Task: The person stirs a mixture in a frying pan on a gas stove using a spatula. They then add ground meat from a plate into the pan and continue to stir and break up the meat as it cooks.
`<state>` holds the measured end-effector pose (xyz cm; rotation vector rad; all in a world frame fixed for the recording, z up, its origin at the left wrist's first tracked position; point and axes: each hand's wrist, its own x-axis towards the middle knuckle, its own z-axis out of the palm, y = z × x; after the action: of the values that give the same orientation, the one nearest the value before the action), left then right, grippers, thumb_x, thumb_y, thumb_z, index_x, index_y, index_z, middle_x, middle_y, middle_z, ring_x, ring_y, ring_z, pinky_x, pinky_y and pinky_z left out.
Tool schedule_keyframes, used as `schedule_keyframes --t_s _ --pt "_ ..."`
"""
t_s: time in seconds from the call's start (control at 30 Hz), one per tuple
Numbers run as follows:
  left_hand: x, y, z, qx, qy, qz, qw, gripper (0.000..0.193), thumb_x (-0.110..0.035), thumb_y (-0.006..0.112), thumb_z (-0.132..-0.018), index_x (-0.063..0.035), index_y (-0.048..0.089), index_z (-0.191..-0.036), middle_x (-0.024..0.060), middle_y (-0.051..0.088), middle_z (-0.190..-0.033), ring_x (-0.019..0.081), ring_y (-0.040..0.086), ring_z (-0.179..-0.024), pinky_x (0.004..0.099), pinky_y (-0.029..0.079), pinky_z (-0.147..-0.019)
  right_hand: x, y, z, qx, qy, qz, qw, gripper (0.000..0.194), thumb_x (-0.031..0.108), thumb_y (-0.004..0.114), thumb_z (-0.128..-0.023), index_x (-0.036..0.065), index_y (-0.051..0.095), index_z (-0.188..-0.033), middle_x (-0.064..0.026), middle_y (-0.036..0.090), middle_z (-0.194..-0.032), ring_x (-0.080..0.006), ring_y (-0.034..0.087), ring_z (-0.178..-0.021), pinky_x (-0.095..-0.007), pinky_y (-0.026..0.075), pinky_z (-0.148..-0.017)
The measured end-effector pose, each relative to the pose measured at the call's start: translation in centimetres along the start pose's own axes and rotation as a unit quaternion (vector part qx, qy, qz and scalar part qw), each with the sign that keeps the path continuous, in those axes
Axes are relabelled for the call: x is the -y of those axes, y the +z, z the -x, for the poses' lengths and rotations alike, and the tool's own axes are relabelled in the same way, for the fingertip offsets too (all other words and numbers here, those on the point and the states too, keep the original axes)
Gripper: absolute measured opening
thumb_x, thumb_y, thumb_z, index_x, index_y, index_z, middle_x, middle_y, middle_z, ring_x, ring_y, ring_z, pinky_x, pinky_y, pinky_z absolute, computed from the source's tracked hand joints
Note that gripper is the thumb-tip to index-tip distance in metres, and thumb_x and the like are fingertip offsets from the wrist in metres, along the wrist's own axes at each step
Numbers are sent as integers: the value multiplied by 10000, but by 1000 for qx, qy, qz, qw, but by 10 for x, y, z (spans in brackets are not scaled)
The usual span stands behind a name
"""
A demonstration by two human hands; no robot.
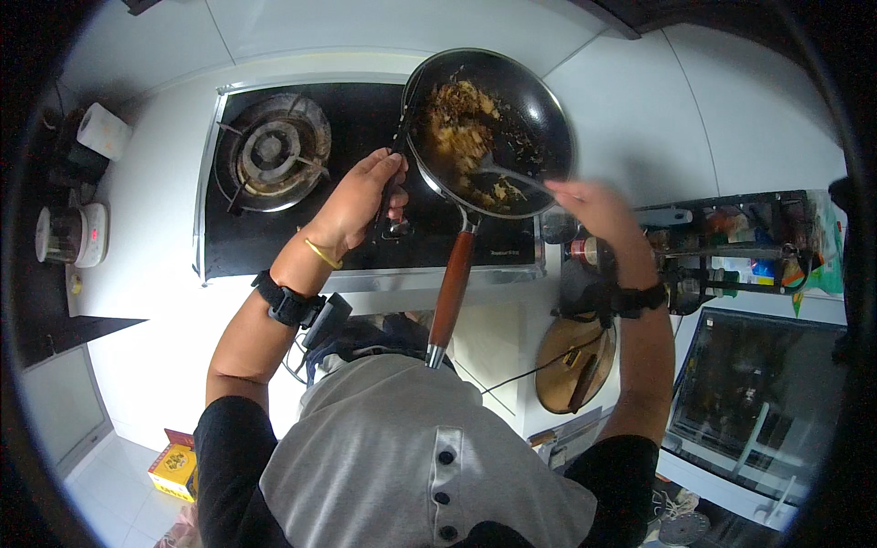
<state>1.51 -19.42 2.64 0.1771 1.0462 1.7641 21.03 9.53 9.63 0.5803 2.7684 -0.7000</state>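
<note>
A dark wok [538, 127] with a brown wooden handle [452, 291] sits over the right side of the black gas hob [356, 171]. Browned, chopped food [462, 127] lies mostly in its left half, with scattered bits lower down. My left hand [384, 185] grips the black handle [386, 205] of a dark implement seen edge-on along the wok's left rim; its kind is unclear. Over the lower right rim, my right hand [586, 202], slightly blurred, holds a grey spatula [517, 177]. The spatula's head touches the food.
A bare burner [272, 147] occupies the hob's left side. At right, a black rack [740, 240] holds bottles and packets above a glass-fronted appliance [760, 390]. A round wooden board [555, 363] stands below the counter edge. A paper roll [103, 130] is far left.
</note>
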Motion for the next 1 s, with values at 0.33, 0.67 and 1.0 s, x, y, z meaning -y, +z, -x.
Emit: schedule_keyframes --t_s 0.33,0.67,1.0 --pt "-4 -4 5 5 3 -16 1000 161 -229 458 -1003 -105 457 -901 -6 395 -756 106 407 -592 244 359 -511 36 -35 -44 -109 12 122 986 240 261 598 -906 158 702 -1097 -159 686 -1002 -322 668 -895 -403 514 -826" --pt "-4 -4 5 19 3 -4 1000 153 -221 452 -1004 -102 454 -908 -2 405 -761 102 406 -592 245 359 -511 38 -38 -31 -46 77 248 965 293 280 536 -955 189 652 -1208 -103 683 -1107 -224 640 -996 -362 475 -917" --pt "5 4 -7 29 -4 16 999 145 -203 453 -1001 -91 452 -908 4 409 -775 99 411 -584 236 361 -499 22 47 -38 -87 108 11 990 292 243 517 -960 162 647 -1209 -166 686 -976 -308 645 -758 -373 490 -690"
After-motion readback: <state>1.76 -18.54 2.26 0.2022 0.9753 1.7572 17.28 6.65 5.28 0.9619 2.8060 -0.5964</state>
